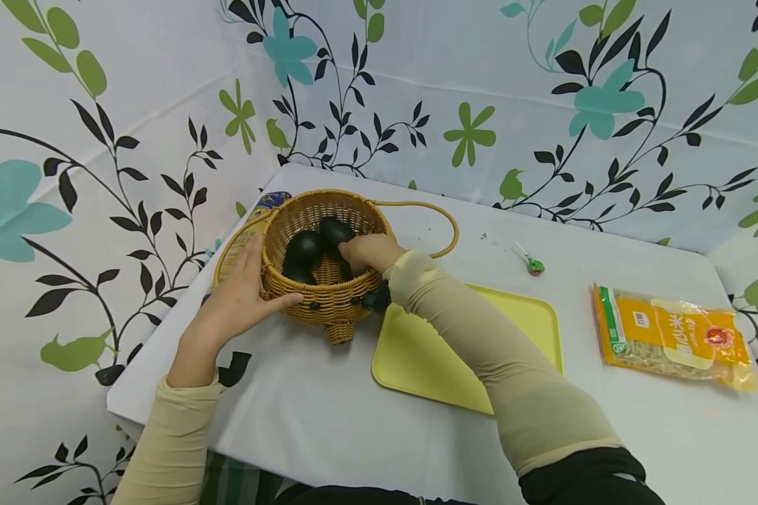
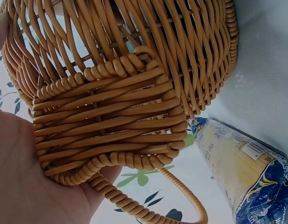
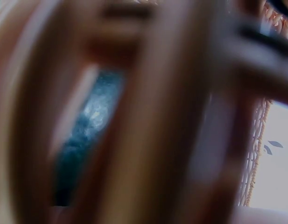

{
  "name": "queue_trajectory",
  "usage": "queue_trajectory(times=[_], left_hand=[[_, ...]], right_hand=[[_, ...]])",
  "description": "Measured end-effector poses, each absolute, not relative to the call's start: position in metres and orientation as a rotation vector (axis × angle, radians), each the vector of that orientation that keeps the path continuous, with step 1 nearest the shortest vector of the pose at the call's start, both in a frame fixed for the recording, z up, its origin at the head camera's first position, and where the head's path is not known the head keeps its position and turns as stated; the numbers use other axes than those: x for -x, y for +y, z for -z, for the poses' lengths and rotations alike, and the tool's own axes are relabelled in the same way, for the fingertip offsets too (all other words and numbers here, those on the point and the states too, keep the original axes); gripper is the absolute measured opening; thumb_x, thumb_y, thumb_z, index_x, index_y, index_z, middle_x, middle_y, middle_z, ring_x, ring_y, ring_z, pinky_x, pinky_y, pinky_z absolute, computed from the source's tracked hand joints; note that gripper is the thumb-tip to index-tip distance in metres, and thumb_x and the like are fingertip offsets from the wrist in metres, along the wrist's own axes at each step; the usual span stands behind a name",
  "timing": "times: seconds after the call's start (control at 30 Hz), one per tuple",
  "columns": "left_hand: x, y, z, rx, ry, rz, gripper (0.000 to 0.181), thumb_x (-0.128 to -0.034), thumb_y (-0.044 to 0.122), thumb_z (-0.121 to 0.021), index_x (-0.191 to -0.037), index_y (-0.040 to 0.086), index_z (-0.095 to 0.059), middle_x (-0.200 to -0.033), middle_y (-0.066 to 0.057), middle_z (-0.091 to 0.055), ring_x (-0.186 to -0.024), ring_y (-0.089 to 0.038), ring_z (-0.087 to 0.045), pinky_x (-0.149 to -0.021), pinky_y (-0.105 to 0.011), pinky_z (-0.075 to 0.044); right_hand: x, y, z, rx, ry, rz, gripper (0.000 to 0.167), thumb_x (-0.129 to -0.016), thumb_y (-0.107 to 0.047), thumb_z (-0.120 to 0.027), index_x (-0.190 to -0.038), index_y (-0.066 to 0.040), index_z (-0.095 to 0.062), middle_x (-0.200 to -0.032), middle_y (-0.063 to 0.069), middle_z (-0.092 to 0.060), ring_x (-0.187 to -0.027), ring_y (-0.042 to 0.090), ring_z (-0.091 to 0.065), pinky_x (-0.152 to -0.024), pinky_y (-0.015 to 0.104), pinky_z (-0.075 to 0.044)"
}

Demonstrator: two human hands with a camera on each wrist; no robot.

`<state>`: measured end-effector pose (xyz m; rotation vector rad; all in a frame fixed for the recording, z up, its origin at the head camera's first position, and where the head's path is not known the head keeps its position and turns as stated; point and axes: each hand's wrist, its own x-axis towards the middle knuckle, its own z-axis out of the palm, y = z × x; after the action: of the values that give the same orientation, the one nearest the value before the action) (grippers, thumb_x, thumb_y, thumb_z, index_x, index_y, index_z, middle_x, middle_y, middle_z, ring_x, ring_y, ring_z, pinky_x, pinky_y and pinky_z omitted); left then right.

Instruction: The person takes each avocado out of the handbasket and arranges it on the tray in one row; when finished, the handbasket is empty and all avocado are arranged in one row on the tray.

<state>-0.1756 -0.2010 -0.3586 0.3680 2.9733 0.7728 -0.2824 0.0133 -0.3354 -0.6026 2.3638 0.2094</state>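
Note:
A round wicker basket [image 1: 328,319] with long loop handles stands on the table at the left, several dark green avocados [image 1: 304,249] inside. My left hand [image 1: 240,287] rests on its left side, fingers stretched along the wall and thumb spread on the front; in the left wrist view a woven flap [image 2: 106,126] lies against the palm. Into the right part of the basket reaches my right hand [image 1: 373,251], beside the avocados; the rim hides its fingertips, so I cannot tell what they hold. Blurred wicker fills most of the right wrist view, one avocado [image 3: 87,121] showing through a gap.
A yellow tray [image 1: 429,365] lies right of the basket, partly under my right arm. Farther right are a wrapped lollipop [image 1: 534,266] and an orange-and-clear food bag [image 1: 672,337]. A blue-and-yellow package [image 2: 242,170] lies behind the basket's left side.

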Motion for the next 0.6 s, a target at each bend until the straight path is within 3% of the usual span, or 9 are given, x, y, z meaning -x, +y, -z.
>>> queue_trajectory(times=[0.1, 0.23, 0.3, 0.37, 0.47, 0.53, 0.6], left_hand=[[0.1756, -0.2009, 0.3592, -0.364, 2.975, -0.775, 0.12, -0.0761, 0.066, -0.062, -0.151, 0.014, 0.015, -0.159, -0.015, 0.006, -0.146, -0.039, -0.008, -0.112, -0.061, -0.021], [0.1755, -0.2012, 0.3594, -0.363, 2.98, -0.777, 0.119, -0.0759, 0.066, -0.063, -0.151, 0.015, 0.015, -0.16, -0.015, 0.005, -0.146, -0.039, -0.009, -0.112, -0.061, -0.021], [0.1755, -0.2013, 0.3596, -0.365, 2.984, -0.775, 0.119, -0.076, 0.066, -0.063, -0.151, 0.015, 0.015, -0.159, -0.015, 0.005, -0.146, -0.039, -0.008, -0.112, -0.061, -0.021], [0.1755, -0.2014, 0.3596, -0.364, 2.983, -0.778, 0.12, -0.0759, 0.066, -0.063, -0.151, 0.014, 0.015, -0.159, -0.015, 0.005, -0.146, -0.038, -0.008, -0.112, -0.061, -0.021], [0.1756, -0.2013, 0.3595, -0.363, 2.981, -0.784, 0.12, -0.0758, 0.066, -0.063, -0.151, 0.014, 0.015, -0.16, -0.014, 0.005, -0.146, -0.039, -0.008, -0.112, -0.061, -0.021], [0.1757, -0.2011, 0.3595, -0.361, 2.977, -0.786, 0.12, -0.0758, 0.066, -0.063, -0.151, 0.014, 0.015, -0.16, -0.014, 0.006, -0.146, -0.039, -0.008, -0.112, -0.061, -0.02], [0.1758, -0.2009, 0.3599, -0.359, 2.975, -0.788, 0.12, -0.0757, 0.066, -0.063, -0.151, 0.014, 0.015, -0.16, -0.014, 0.006, -0.146, -0.039, -0.008, -0.112, -0.062, -0.02]], right_hand=[[0.283, 0.0133, 0.3355, 0.582, 2.353, -0.186, 0.066, -0.097, -0.022, -0.044, -0.153, -0.023, -0.009, -0.157, 0.005, -0.024, -0.137, 0.022, -0.037, -0.084, 0.034, -0.038], [0.2839, 0.0122, 0.3357, 0.586, 2.33, -0.205, 0.066, -0.098, -0.021, -0.043, -0.153, -0.026, -0.007, -0.159, 0.003, -0.02, -0.137, 0.02, -0.036, -0.082, 0.033, -0.038], [0.2844, 0.0118, 0.3362, 0.608, 2.322, -0.232, 0.062, -0.098, -0.02, -0.043, -0.153, -0.024, -0.013, -0.157, 0.003, -0.025, -0.129, 0.018, -0.042, -0.079, 0.032, -0.036], [0.2848, 0.0117, 0.3375, 0.644, 2.327, -0.264, 0.052, -0.098, -0.019, -0.043, -0.148, -0.02, -0.029, -0.148, 0.004, -0.04, -0.113, 0.017, -0.047, -0.076, 0.032, -0.035], [0.2848, 0.0122, 0.3392, 0.697, 2.343, -0.293, 0.028, -0.097, -0.016, -0.043, -0.124, -0.014, -0.051, -0.113, 0.003, -0.054, -0.089, 0.016, -0.045, -0.07, 0.03, -0.033], [0.2843, 0.0126, 0.3396, 0.71, 2.354, -0.29, 0.022, -0.097, -0.015, -0.043, -0.117, -0.014, -0.053, -0.106, 0.002, -0.054, -0.086, 0.015, -0.043, -0.069, 0.03, -0.033], [0.2841, 0.013, 0.34, 0.715, 2.36, -0.263, 0.026, -0.097, -0.015, -0.044, -0.122, -0.014, -0.051, -0.112, 0.002, -0.055, -0.09, 0.015, -0.047, -0.071, 0.03, -0.034]])
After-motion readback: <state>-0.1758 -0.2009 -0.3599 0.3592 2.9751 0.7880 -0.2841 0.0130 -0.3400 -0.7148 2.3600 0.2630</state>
